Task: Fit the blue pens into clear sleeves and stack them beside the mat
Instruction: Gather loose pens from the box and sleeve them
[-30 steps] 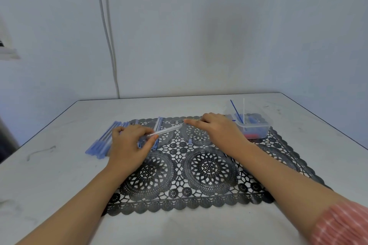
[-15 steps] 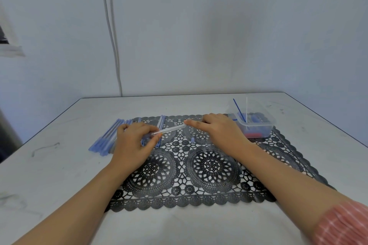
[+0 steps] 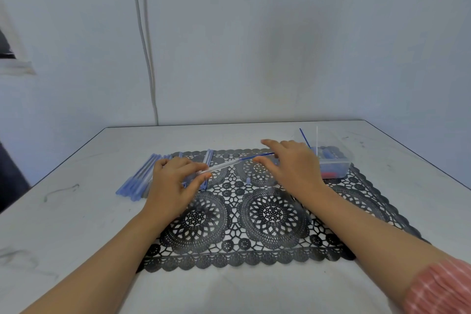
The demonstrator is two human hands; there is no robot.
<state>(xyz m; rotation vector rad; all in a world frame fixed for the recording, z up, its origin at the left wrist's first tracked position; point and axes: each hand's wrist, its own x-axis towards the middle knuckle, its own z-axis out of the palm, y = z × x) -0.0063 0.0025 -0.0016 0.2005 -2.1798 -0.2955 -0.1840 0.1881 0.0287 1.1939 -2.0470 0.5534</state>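
**A:** What do we find changed against the picture from half a second before?

**B:** The right hand [image 3: 293, 168] has gone to the right, toward the clear box [image 3: 334, 168]. Before, its index finger lay on the far end of the clear sleeve [image 3: 220, 167]. Now this finger is lifted and points forward. Between sleeve and hand we see a bare piece of the blue pen [image 3: 247, 159], which did not show before.

**A:** And the left hand?

**B:** The left hand [image 3: 173, 181] keeps almost the same place, at the left part of the mat [image 3: 267, 237]. Its fingers [image 3: 198, 182] are clamped on the near end of the sleeve, thumb against index.

**A:** Do we know if the right hand holds the pen?

**B:** We cannot tell. The blue rod runs in between the thumb and the lifted index, and its end is hidden there.

**A:** How does the thing look?

**B:** The sleeve is a thin clear tube over the far half of the mat, running slantwise from the left hand to the far right. The pen comes out of its far end as a thin dark blue rod.

**A:** What else do we see?

**B:** The stack [image 3: 137, 181] of sleeved pens lies on the tabletop [image 3: 76, 211], just beside the left edge of the mat. A few more pens [image 3: 208, 158] lie on the mat behind the left hand. The box stands at the far right corner of the mat. It holds blue and red parts, and one blue rod and one clear tube stand up from it. A small cap [image 3: 248, 180] lies on the mat between the hands.
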